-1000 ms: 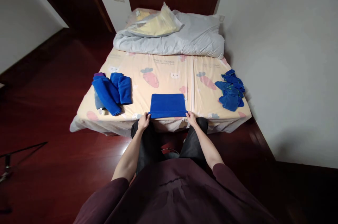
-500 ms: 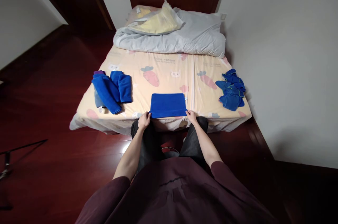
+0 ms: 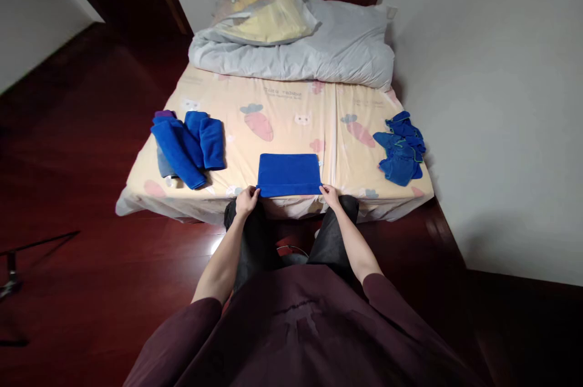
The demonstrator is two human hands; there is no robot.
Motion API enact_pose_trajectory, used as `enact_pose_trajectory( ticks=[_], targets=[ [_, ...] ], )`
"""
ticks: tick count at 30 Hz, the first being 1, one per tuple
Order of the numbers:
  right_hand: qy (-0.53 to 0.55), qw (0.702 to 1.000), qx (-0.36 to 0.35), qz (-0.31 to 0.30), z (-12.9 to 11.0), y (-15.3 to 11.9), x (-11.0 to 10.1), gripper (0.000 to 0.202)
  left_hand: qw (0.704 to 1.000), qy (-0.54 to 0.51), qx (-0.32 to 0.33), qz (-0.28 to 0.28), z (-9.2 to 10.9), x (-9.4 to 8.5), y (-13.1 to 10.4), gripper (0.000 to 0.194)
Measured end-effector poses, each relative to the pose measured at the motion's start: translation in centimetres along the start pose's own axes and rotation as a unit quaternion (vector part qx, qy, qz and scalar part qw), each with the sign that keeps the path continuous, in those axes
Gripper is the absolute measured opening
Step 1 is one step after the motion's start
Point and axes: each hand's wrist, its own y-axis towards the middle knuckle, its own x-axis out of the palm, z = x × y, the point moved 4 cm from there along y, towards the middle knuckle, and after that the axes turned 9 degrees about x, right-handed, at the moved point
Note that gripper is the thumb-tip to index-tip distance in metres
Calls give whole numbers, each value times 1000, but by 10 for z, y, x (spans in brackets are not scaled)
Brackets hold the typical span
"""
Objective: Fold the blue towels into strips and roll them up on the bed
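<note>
Blue towel [image 3: 288, 174] folded flat, bed's near edge

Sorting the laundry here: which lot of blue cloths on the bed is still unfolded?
The crumpled blue cloth heap by the wall; the flat blue towel and rolled blue towels are tidy.

You wore a dark maroon top [image 3: 300, 338] with long sleeves pushed up toward the elbows, so both forearms were bare. A faint line of dark lettering or stitching ran across the chest of it, too small to read. Your trousers [image 3: 255, 241] were black or very dark grey, loose at the leg. Your left hand [image 3: 246, 200] and right hand [image 3: 330, 196] were bare, with no gloves, and no watch or rings showed on them.
</note>
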Motion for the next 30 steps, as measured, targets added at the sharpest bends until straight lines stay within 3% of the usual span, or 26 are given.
enact_pose_trajectory(
  ticks=[12, 24, 27, 30],
  targets=[
    [18, 1000, -22, -6, 9, 6, 6, 39, 998, -35, -2, 48, -10, 3, -1, 36],
    [-63, 998, -4, 3, -6, 2, 1, 36, 997, -21, 9, 68, -11, 3, -3, 37],
    [-100, 995, 6, 16, -12, 1, 1, 31, 995, -11, 39, 86, -7, 1, -6, 36],
    [-129, 991, 13, 23, -19, -3, 1, 23, 986, 27, 113, 124, 0, -2, -10, 34]
  ],
)
